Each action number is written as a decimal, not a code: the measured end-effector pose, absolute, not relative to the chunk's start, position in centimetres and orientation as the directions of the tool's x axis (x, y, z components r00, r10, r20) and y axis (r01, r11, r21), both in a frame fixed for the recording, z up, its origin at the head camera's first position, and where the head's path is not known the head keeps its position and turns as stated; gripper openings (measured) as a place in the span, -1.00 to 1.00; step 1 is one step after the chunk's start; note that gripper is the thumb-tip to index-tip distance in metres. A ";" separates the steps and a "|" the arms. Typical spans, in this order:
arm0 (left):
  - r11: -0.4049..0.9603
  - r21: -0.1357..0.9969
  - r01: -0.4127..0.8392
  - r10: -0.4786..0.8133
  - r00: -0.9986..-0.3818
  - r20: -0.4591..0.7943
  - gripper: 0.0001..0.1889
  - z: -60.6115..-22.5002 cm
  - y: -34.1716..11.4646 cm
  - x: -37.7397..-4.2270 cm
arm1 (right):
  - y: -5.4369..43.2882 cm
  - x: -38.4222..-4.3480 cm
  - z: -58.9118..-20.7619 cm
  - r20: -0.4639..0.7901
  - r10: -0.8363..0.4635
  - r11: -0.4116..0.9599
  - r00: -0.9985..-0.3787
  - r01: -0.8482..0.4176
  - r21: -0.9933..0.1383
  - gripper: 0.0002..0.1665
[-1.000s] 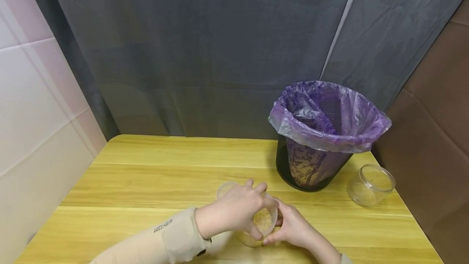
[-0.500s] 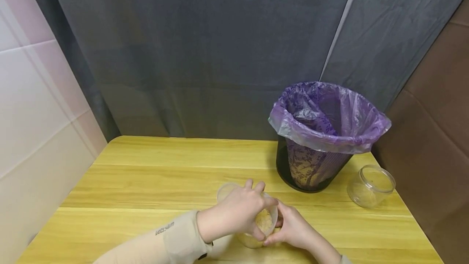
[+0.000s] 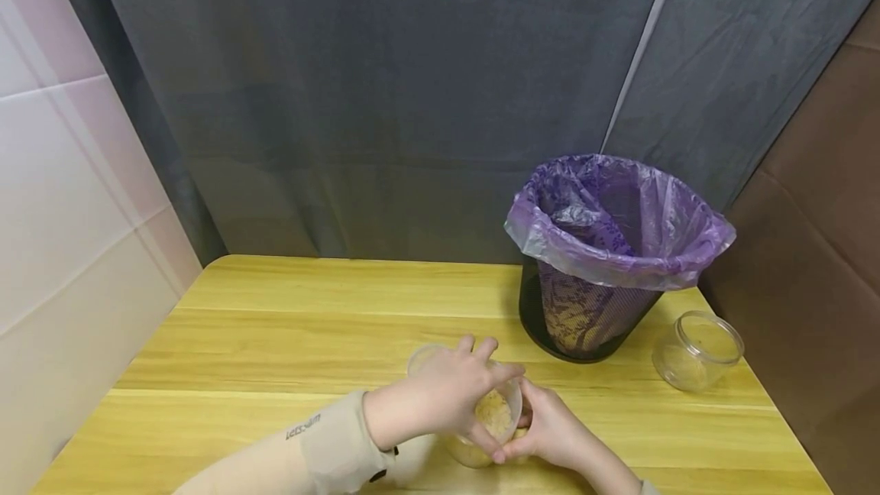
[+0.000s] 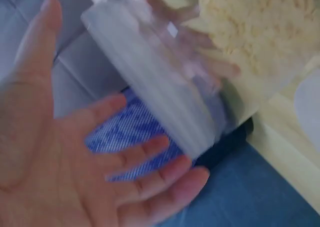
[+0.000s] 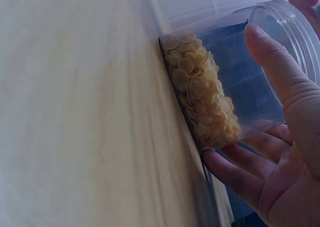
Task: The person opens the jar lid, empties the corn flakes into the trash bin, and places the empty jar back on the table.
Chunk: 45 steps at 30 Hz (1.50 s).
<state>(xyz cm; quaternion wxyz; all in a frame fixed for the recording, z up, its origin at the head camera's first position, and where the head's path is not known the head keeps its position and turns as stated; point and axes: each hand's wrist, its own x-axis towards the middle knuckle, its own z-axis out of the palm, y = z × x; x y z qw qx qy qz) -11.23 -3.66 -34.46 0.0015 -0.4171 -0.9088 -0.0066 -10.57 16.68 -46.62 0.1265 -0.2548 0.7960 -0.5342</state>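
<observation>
Head view, jar: a clear round plastic jar with pale yellow flakes inside is at the near side of the yellow wood-pattern table.
Head view, left hand: the left hand comes from the left and lies over the mouth of the jar, fingers spread.
Head view, right hand: the right hand holds the jar from its right side, so it is the nearer hand.
Head view, behind: a black mesh basket with purple plastic bag stands beyond the hands, to the right.
Left wrist view, gap: the palm faces the jar, fingers and thumb apart; whether any fingertip touches the rim, I cannot tell.
Right wrist view, axis: the jar appears upright, base to the table, its axis pointing up from it; the right thumb presses one side, the fingers support the other.
</observation>
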 end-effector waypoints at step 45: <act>0.531 0.027 0.847 0.847 -0.531 -0.008 -0.32 -34.7 -4.0 -11.7 | 16.7 -10.7 -46.8 0.076 -0.542 0.268 -0.837 -0.257 -0.928 0.14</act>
